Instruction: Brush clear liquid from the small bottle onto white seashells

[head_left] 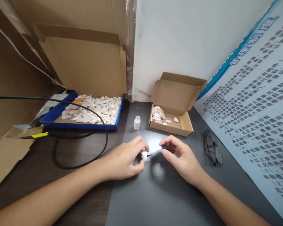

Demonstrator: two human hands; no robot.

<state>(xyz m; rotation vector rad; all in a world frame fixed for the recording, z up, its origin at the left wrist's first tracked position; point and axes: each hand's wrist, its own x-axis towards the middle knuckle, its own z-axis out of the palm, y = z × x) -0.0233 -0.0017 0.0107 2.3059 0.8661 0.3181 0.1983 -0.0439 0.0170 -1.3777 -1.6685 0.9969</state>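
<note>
Left hand point(122, 160) tight on shell point(144, 154), right hand point(182, 158) tight on thin stick point(155, 152); Chinese poster point(261, 110).

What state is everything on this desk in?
left hand: shut on small shell
right hand: shut on thin dark tool, tip at shell
small bottle: upright, cap on
small box: open, few shells inside
large box: open, full of shells
glasses: lying on desk

small white shell point(144, 154) is mostly buried under the left hand point(124, 158); thin dark tool point(155, 152) pinched in the right hand point(181, 157) is too tiny to identify; bottle point(137, 122) label unreadable; poster point(254, 110) runs off the right edge
</note>
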